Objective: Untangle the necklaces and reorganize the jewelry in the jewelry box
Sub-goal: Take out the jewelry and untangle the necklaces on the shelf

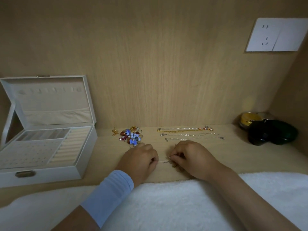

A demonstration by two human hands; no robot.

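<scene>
Wooden surface (233, 155) below: left hand (140, 160) and right hand (191, 157) pinch 1 chain (164, 162). Limp and snag-prone, I'd judge; grip beside the tangle (174, 165).

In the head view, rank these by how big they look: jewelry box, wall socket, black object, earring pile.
1. jewelry box
2. wall socket
3. black object
4. earring pile
The socket is farther from the camera than the black object, so their true sizes may compare differently.

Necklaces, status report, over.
Left hand and right hand both pinching tangled chain. Other necklaces laid straight behind. Jewelry box open at left, earring pile beside it. Nothing blocking.
</scene>
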